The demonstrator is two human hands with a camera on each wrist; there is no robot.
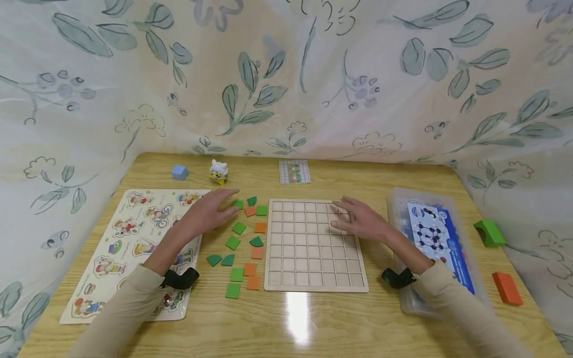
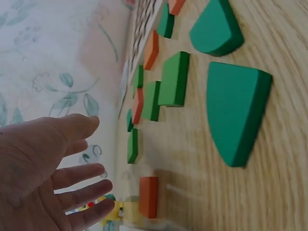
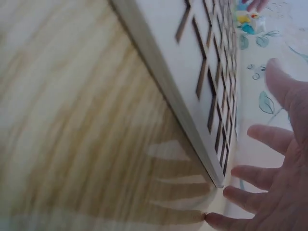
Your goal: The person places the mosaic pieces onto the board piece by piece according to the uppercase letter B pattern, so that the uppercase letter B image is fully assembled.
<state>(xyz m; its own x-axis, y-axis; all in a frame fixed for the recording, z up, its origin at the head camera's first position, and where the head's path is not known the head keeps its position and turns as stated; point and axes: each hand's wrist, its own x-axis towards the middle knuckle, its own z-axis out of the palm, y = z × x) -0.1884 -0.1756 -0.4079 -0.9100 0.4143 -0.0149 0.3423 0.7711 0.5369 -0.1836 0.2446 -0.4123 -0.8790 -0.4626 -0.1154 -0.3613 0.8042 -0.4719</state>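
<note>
A wooden grid board (image 1: 315, 246) with bare square cells lies flat at the table's middle. Left of it are scattered green square tiles (image 1: 232, 242), orange square tiles (image 1: 257, 252) and dark green rounded pieces (image 1: 214, 260). My left hand (image 1: 208, 211) hovers over the puzzle board's right edge with fingers spread, beside the far tiles; nothing is in it. In the left wrist view an orange tile (image 2: 148, 197) lies just past its fingertips. Over the grid board's far right corner, my right hand (image 1: 364, 219) is held with fingers apart, holding nothing.
A picture puzzle board (image 1: 107, 288) lies at the left, a clear plastic box (image 1: 407, 303) at the right. Behind are a blue block (image 1: 179, 172), a small figurine (image 1: 219, 172) and a pattern card (image 1: 294, 172). Green (image 1: 490, 233) and red blocks (image 1: 508, 288) sit far right.
</note>
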